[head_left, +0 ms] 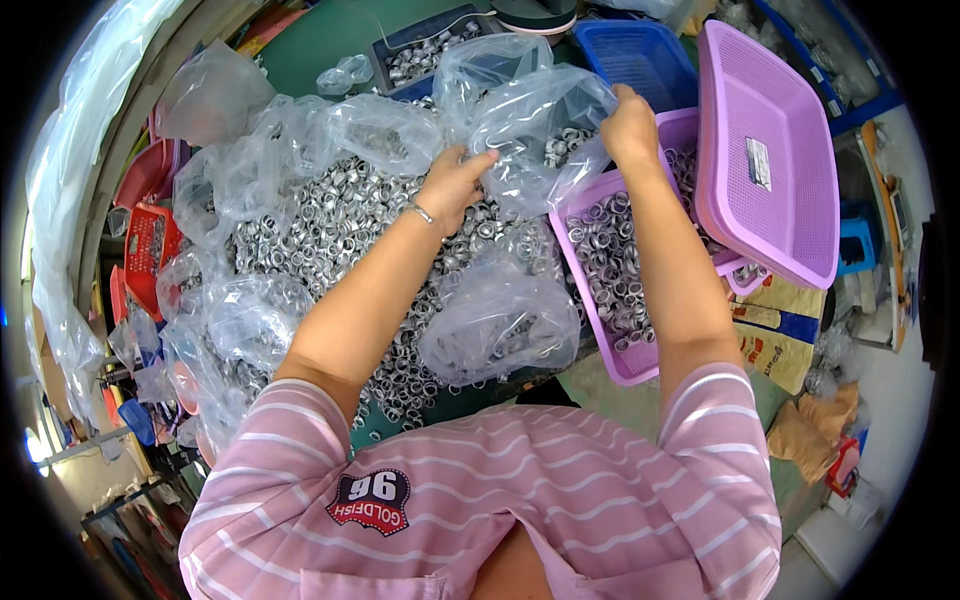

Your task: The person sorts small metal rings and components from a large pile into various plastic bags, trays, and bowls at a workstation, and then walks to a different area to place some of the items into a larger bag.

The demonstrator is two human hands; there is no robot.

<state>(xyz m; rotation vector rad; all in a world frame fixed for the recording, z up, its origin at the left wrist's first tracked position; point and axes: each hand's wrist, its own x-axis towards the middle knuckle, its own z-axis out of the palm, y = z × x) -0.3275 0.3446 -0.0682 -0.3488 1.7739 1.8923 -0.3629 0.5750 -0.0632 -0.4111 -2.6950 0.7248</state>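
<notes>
A clear plastic bag (510, 135) with some small silver metal rings (565, 147) inside stretches between my hands. My right hand (630, 128) is closed on the bag's right edge, above the pink basket. Against the bag's left side, my left hand (455, 187) has its fingers apart, just over a wide heap of the same metal rings (350, 205). A bracelet circles my left wrist. Under my right forearm lies a pink basket (575, 290), which holds many rings. Near me, another clear bag (500, 330) rests on the heap.
More clear bags (250, 150) cover the heap's left and far sides. A dark tray (375, 60) of rings and a blue basket (635, 60) stand at the back of the green table (320, 40). Stacked pink baskets (770, 220) lean at right. Red baskets (150, 250) sit far left.
</notes>
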